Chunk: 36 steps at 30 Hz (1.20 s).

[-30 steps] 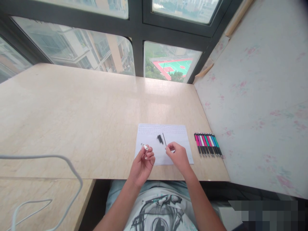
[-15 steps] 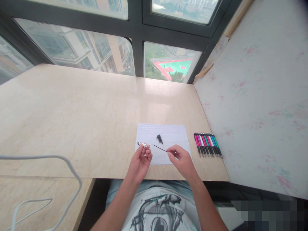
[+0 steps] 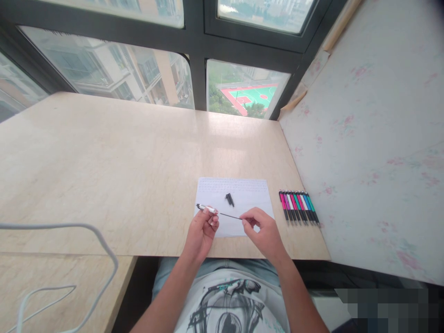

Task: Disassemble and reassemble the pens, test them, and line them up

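Between the fingers of my left hand (image 3: 204, 227) is a white pen barrel (image 3: 206, 208) with a dark clip end pointing left. My right hand (image 3: 261, 227) pinches a thin black pen refill (image 3: 230, 215) by its right end. The refill's free tip points left, close to the barrel's open end; whether they touch I cannot tell. Beneath both hands lies a sheet of paper (image 3: 249, 199) with lines of writing along its top. Small black pen parts (image 3: 229, 200) rest on the paper just beyond my hands.
Several coloured pens (image 3: 299, 207) lie in a row at the right, near the papered wall (image 3: 367, 162). Grey cable (image 3: 100, 238) loops over the left front of the table (image 3: 114, 171). A window frame (image 3: 199, 83) stands along the far edge.
The pen barrel in my left hand has turned, so its open end faces the refill. The refill has tilted flatter, and its tip is now nearer the barrel.
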Motion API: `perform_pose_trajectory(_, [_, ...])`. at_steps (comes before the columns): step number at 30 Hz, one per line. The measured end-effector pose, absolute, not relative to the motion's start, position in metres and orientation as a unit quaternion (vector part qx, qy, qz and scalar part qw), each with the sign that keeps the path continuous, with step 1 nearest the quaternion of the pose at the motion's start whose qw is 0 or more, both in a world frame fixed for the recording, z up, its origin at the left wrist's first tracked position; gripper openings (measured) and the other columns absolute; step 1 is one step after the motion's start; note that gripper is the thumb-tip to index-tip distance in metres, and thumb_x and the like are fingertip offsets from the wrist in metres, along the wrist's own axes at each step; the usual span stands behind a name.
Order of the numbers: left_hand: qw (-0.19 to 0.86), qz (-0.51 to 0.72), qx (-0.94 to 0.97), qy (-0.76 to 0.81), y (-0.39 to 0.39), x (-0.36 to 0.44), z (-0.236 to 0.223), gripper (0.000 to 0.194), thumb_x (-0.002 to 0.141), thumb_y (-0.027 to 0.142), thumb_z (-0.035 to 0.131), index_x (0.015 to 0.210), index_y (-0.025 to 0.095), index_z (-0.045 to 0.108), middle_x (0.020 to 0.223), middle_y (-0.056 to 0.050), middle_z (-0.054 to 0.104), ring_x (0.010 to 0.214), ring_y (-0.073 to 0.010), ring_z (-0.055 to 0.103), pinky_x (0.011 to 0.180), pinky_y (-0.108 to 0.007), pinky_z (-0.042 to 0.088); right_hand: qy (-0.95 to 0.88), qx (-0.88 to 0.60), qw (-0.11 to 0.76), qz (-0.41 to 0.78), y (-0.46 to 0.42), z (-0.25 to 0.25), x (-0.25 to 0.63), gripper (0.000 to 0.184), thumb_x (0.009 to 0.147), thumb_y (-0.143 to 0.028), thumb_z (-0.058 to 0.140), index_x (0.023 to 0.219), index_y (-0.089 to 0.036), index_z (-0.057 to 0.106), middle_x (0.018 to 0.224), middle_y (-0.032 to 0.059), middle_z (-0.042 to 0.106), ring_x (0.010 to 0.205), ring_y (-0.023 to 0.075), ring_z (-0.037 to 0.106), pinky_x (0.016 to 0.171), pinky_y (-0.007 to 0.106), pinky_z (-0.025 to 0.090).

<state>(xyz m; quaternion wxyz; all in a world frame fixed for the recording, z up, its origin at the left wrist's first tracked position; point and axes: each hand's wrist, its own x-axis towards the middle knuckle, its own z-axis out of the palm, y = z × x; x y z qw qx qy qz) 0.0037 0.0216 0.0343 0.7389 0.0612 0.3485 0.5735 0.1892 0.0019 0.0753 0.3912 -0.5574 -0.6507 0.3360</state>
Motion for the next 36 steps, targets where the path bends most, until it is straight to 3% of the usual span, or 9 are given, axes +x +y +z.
perform_pose_trajectory(18, [0.689,0.554,0.203,0.421,0.014,0.014,0.02,0.023,0.078,0.031,0.076,0.092,0.014,0.07,0.09,-0.007,0.07,0.072,-0.0113,0.061,0.067,-0.022,0.048,-0.658,-0.575,0.361,0.325,0.001,0.066,0.184,0.013,0.089,-0.02,0.055,0.087,-0.021,0.068,0.082,0.0042,0.067,0.07,0.0166,0.06,0.067,0.029,0.05])
perform_pose_trajectory(36, [0.724,0.538,0.179,0.394,0.016,0.013,0.019,0.024,0.076,0.029,0.078,0.093,0.015,0.068,0.088,-0.006,0.071,0.07,-0.0098,0.062,0.067,-0.02,0.049,-0.66,-0.602,0.317,0.318,-0.001,0.059,0.18,0.021,0.092,-0.025,0.051,0.076,-0.02,0.063,0.07,0.0011,0.062,0.064,0.0159,0.055,0.061,0.028,0.041])
